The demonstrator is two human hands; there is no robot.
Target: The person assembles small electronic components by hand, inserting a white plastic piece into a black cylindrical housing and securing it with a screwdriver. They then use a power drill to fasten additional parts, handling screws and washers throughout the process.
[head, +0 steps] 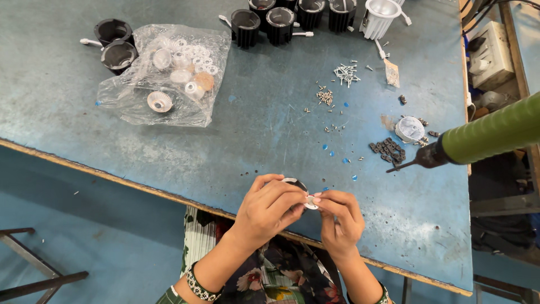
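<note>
My left hand (265, 209) is wrapped around a small round black lamp housing (296, 183) with a white rim, held above the near edge of the blue table (264, 141). Fingertips of my right hand (340, 217) pinch a small white round part (311, 202) against the housing's side. Both hands touch each other over that part. Most of the housing is hidden by my fingers.
A clear plastic bag of white reflectors (169, 73) lies at the left, two black housings (115, 45) beside it. More black housings (281, 19) and a white one (379, 16) stand at the far edge. Screws (344, 73), black clips (388, 150) and a green powered screwdriver (484, 135) sit at the right.
</note>
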